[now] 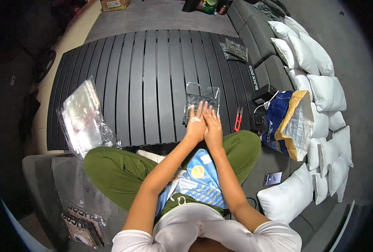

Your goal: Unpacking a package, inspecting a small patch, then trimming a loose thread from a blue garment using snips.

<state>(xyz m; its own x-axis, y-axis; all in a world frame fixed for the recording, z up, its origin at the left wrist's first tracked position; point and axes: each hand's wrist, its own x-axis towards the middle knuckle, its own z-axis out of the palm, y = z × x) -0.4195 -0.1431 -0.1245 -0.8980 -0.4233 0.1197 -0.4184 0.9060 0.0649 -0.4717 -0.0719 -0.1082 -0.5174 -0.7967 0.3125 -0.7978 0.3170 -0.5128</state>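
Observation:
A clear plastic bag (202,90) with something dark and folded inside lies near the front edge of the black slatted table (150,84). Both of my hands press down on it. My left hand (197,122) has its fingers stretched out flat on the bag, and something whitish shows at a finger. Beside it my right hand (213,126) also lies flat, its fingers extended and touching the left hand. What exactly the bag holds is partly hidden under my palms. Red-handled thread snips (238,119) rest on the table right of my hands.
Clear bags (81,113) lie stacked at the table's left. Packed dark pieces (236,49) sit at the far right corner. A black box (265,95), a blue-and-yellow sack (284,126), a phone (273,179) and white pillows (285,193) are right. A blue package (201,178) lies in my lap.

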